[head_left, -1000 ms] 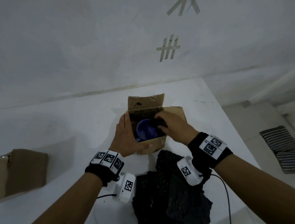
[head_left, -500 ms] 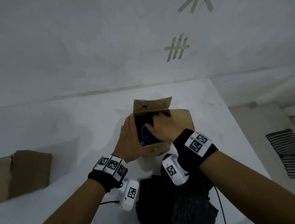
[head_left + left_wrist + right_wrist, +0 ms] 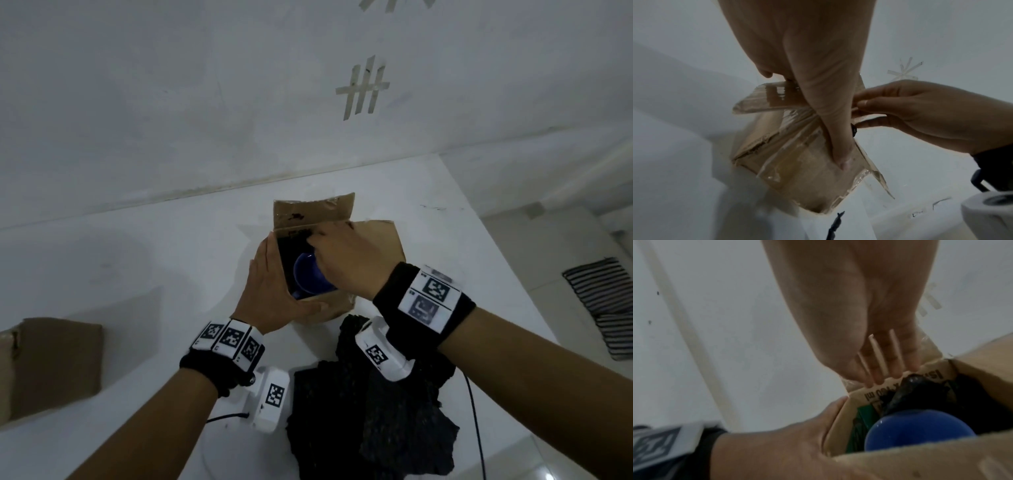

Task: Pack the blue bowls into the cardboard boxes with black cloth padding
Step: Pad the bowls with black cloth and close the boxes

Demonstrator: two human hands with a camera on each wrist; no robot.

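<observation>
A small cardboard box [image 3: 373, 246] stands open on the white table. Inside it a blue bowl [image 3: 308, 279] lies tilted on black cloth padding [image 3: 972, 402]; the bowl [image 3: 918, 430] fills the near part of the box. My left hand [image 3: 270, 287] grips the box's left side, thumb [image 3: 839, 146] pressed on its taped front wall [image 3: 807, 170]. My right hand [image 3: 342, 260] reaches across the opening. Its fingers [image 3: 875, 368] go over the far rim, and the left wrist view shows fingers and thumb [image 3: 865, 113] pinching the taped flap edge.
A heap of loose black cloth [image 3: 370, 411] lies on the table just in front of the box, under my right wrist. A second cardboard box [image 3: 51, 363] sits at the left edge. The wall [image 3: 308, 120] rises behind the table; the table's right edge [image 3: 507, 274] drops to the floor.
My right hand has left the bowl and cloth inside the box and moved to the far rim. More of the bowl shows. My left hand still holds the box's side.
</observation>
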